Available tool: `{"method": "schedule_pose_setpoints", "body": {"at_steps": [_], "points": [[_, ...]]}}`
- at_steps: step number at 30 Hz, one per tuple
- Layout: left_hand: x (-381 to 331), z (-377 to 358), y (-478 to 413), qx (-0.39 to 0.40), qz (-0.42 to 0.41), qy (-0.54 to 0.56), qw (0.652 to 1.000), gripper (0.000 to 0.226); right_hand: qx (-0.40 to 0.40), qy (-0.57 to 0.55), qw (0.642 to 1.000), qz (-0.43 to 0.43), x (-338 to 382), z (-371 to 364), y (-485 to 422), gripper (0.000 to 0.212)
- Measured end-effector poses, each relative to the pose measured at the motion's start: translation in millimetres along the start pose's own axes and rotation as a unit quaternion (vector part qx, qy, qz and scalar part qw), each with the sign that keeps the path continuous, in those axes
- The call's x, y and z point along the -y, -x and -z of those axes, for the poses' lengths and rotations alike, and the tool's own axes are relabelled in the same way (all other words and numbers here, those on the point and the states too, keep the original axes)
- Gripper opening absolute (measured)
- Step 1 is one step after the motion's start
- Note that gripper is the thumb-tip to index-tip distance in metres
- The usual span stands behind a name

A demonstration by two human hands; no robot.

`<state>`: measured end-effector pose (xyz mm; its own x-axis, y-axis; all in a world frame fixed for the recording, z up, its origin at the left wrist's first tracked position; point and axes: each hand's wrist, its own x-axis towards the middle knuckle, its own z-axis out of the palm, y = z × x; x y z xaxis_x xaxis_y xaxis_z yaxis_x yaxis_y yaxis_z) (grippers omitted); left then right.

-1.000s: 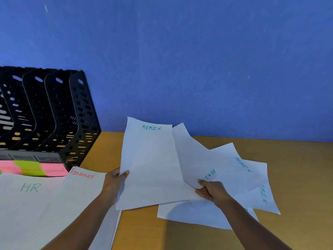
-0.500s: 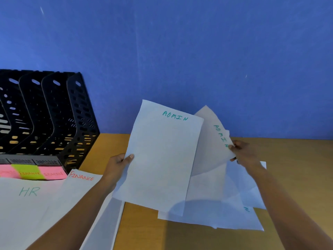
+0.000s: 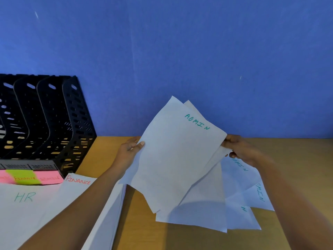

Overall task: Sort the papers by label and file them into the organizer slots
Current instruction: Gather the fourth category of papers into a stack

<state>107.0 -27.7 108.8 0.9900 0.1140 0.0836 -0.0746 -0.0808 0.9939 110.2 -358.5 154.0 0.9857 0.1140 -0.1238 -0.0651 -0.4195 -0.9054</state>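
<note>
I hold two white sheets marked ADMIN (image 3: 173, 159) tilted above the wooden table (image 3: 297, 156), one tucked behind the other. My left hand (image 3: 128, 154) grips their left edge and my right hand (image 3: 239, 148) pinches their right edge. Several more ADMIN sheets (image 3: 239, 199) lie fanned out on the table below. A FINANCE sheet (image 3: 77, 183) and an HR sheet (image 3: 23, 199) rest on stacks at the lower left, partly under my left forearm. The black slotted organizer (image 3: 54, 123) stands at the left, with pink and green sticky labels (image 3: 27, 178) on its base.
A blue wall (image 3: 180, 51) rises right behind the table. Bare wood shows to the right of the loose sheets and between the organizer and my left hand.
My right hand lifted a second ADMIN sheet from the table and brought it behind the sheet in my left hand. Both sheets have shifted to the right and tilted.
</note>
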Motion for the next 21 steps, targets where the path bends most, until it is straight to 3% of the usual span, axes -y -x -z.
{"method": "schedule_pose_setpoints", "body": {"at_steps": [8, 12, 13, 16, 18, 21], "points": [[1.5, 6.5, -6.1, 0.061, 0.071, -0.046, 0.995, 0.029, 0.024, -0.061, 0.998, -0.006, -4.2, 7.0, -16.2, 0.024], [-0.4, -1.3, 3.0, 0.062, 0.083, -0.044, 0.994, 0.056, -0.016, -0.090, 0.996, -0.011, -8.2, -4.3, -21.2, 0.018], [3.8, -2.2, 3.9, 0.054, 0.084, -0.041, 0.994, 0.054, -0.035, -0.108, 0.993, -0.027, -13.3, -10.7, -24.3, 0.015], [16.0, -2.5, 5.9, 0.036, 0.091, -0.020, 0.995, 0.036, -0.076, -0.172, 0.974, -0.125, -35.8, -29.6, -31.0, 0.031], [26.6, 0.3, 6.9, 0.009, 0.095, -0.006, 0.995, 0.028, -0.057, -0.137, 0.971, -0.188, -55.1, -40.6, -31.7, 0.041], [37.2, 9.7, 8.9, -0.036, 0.105, 0.003, 0.994, 0.019, -0.058, -0.039, 0.971, -0.229, -86.7, -54.9, -27.1, 0.031]]}}
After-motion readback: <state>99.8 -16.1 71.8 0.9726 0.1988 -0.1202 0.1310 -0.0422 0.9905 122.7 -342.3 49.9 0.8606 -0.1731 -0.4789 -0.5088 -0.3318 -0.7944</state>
